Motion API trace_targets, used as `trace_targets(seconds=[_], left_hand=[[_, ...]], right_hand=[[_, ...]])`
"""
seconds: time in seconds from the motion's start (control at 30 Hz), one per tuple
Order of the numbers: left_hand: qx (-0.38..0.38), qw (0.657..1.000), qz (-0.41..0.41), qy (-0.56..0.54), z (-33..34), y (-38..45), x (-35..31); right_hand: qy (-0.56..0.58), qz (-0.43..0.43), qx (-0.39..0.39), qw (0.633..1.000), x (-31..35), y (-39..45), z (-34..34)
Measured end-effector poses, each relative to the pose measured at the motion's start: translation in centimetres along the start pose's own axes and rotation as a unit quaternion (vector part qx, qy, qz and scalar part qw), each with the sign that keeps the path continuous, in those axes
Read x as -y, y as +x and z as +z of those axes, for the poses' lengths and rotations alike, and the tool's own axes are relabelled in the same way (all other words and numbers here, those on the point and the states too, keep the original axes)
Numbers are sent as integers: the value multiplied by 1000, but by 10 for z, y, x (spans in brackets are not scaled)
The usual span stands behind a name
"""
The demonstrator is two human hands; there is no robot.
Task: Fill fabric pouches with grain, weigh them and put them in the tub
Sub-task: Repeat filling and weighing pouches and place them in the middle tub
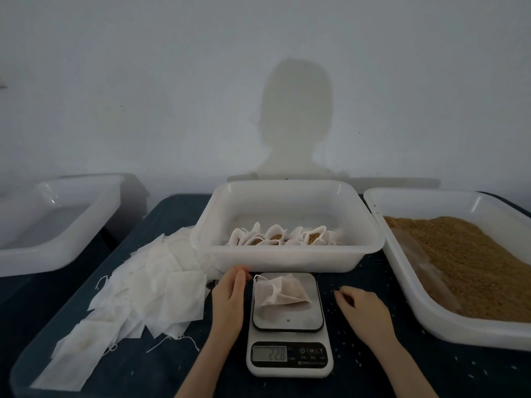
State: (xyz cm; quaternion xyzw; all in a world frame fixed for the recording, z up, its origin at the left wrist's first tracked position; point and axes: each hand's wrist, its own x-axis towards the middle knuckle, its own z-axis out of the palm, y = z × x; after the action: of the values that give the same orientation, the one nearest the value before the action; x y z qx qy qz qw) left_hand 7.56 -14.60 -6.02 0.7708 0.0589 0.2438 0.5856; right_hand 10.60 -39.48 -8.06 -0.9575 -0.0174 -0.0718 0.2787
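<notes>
A: Where's the pouch [280, 291] now?

B: On the scale [288, 326] platform, slumped on its side with the drawstring mouth toward the far left corner. Neither hand is touching it. The display shows digits, too blurred for me to trust.

A: How will it handle?

B: Light and soft, I'd judge — thin fabric over loose grain, so it will sag and shift. The mouth looks gathered but not tight. Pinch it at the gathered neck and keep that end up, or grain may spill.

A: And the hands?

B: The left hand [230, 294] lies just left of the scale, fingers fairly straight, holding nothing. The right hand [360, 307] rests on the tabletop [373, 369] right of the scale, fingers loosely curled, also empty.

A: What's around?

B: The tub [287, 257] sits just behind the scale, with filled pouches already in it — its near wall is the only thing to lift over. Right of the scale is the grain tray [459, 326]; left of it, a heap of empty pouches [149, 285]. Stray grains dot the tabletop.
</notes>
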Motion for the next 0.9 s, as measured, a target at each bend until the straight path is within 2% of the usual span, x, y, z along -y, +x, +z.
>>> trace_targets(seconds=[0.17,0.27,0.33,0.37,0.5,0.63,0.7,0.9], left_hand=[[143,982,22,120,-13,-3,-19],[222,936,64,264,-15,-1,-28],[239,910,80,329,-12,2,-32],[239,908,75,337,-11,4,-33],[224,932,89,270,-7,10,-49],[223,966,74,106,-12,27,-84],[195,978,59,45,-15,42,-101],[109,993,39,-27,1,87,-118]], right_hand=[[-7,4,11,1000,2,0,-2],[-4,9,16,1000,4,0,-2],[2,10,15,1000,3,-1,-3],[4,10,15,1000,3,0,-3],[8,13,16,1000,2,-1,-2],[8,5,14,1000,1,-1,-2],[1,2,17,1000,2,-1,-3],[1,1,22,1000,2,0,-3]])
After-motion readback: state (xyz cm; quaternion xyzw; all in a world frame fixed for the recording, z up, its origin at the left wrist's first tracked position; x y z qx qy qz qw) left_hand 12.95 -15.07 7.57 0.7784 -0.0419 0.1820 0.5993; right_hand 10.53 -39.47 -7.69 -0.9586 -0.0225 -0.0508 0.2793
